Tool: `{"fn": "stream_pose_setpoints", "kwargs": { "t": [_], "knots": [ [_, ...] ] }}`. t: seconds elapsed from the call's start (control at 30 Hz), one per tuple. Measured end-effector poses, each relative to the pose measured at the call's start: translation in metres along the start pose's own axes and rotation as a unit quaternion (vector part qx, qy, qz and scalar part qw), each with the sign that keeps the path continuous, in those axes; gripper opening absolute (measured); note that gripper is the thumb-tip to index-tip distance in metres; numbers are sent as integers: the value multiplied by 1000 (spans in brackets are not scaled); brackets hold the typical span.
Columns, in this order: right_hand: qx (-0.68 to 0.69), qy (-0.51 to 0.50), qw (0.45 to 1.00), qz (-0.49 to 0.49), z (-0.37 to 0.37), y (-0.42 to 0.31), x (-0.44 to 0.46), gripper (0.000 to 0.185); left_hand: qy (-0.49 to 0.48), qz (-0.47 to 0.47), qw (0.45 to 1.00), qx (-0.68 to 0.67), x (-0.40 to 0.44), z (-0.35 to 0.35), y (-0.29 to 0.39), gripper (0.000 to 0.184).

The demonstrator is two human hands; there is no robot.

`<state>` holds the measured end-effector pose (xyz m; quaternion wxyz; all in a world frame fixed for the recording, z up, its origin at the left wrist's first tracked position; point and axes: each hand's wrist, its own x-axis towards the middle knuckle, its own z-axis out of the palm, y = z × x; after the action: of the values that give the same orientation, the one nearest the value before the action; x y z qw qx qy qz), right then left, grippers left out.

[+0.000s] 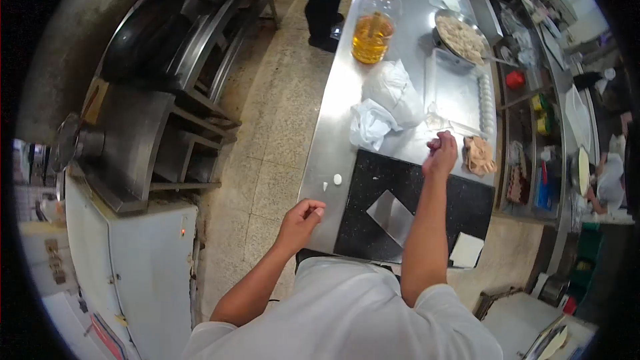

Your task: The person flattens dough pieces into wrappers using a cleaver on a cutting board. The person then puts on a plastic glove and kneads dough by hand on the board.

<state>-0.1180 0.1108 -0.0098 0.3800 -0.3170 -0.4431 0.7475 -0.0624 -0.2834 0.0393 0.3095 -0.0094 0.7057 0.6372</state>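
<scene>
My left hand (300,224) hovers by the near left edge of the steel table (327,113), its fingers curled together; what they hold, if anything, is hidden. Two small white pieces (337,179) lie just beyond it. My right hand (440,153) is over the far edge of the black board (357,210), fingers bent inward, with something small and reddish seeming to show at them. A flat metal blade (391,217) rests on the board, partly beside my right forearm. A white square (467,251) sits at the board's near right corner. Crumpled brown material (479,155) lies right of my right hand.
White plastic bags (393,97) and an oil bottle (373,30) stand farther up the table. Beyond the right hand are a clear tray (460,97) with a row of white pieces and a pan of food (460,37). A person (322,0) stands at the far left side.
</scene>
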Motion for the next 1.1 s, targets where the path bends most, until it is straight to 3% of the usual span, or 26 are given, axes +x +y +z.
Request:
{"fn": "stream_pose_setpoints", "kwargs": {
  "t": [0.03,0.07,0.1,0.17,0.23,0.3,0.33,0.4,0.43,0.53,0.6,0.63,0.67,0.7,0.73,0.8,0.83,0.9,0.93,1.0,1.1],
  "knots": [
    [-4,14,1000,-4,-4,-22,-21,18,-14,-5,1000,3,2,4,9,19],
    [-177,-20,980,-86,-1,-45,-47,19,-40,63,995,59,8,13,25,21],
    [-346,-54,922,-163,-3,-60,-68,21,-65,136,982,111,13,25,37,23],
    [-426,-107,898,-30,-20,-79,-108,29,-123,187,964,146,23,53,50,28],
    [-209,-128,964,108,-27,-82,-151,23,-160,237,939,190,31,80,69,33],
    [-74,-112,977,164,-30,-85,-192,19,-179,344,875,291,30,109,86,33],
    [-18,-138,968,207,-35,-88,-205,26,-185,347,872,293,29,119,85,33],
    [83,-207,959,173,-44,-97,-220,37,-156,395,845,325,30,143,77,28],
    [87,-201,961,169,-54,-101,-219,37,-158,385,846,332,29,152,73,18],
    [83,-253,944,193,-89,-106,-201,46,-174,386,836,348,21,182,68,15],
    [91,-196,933,288,-113,-106,-192,53,-166,419,827,336,12,208,61,14],
    [90,-206,929,295,-116,-119,-184,53,-237,426,807,333,8,222,56,14],
    [103,-117,942,296,-117,-133,-177,56,-310,428,783,329,-1,235,49,15],
    [115,-29,949,293,-122,-142,-171,60,-301,424,786,334,-14,250,45,15],
    [120,-47,960,249,-143,-139,-161,65,-328,410,789,319,-28,267,44,14],
    [165,-22,958,232,-175,-131,-139,56,-351,385,797,306,-45,293,42,13],
    [164,-23,956,243,-191,-117,-133,56,-339,415,783,316,-45,302,44,13],
    [28,-122,982,142,-206,-102,-122,41,-313,467,757,332,-52,318,53,12],
    [27,-127,980,150,-209,-107,-121,41,-307,461,763,334,-57,324,51,12],
    [206,-129,915,322,-200,-128,-112,43,-368,481,696,385,-60,331,51,13],
    [254,-145,894,340,-180,-169,-110,50,-367,456,710,392,-58,330,46,14]
  ]
}}
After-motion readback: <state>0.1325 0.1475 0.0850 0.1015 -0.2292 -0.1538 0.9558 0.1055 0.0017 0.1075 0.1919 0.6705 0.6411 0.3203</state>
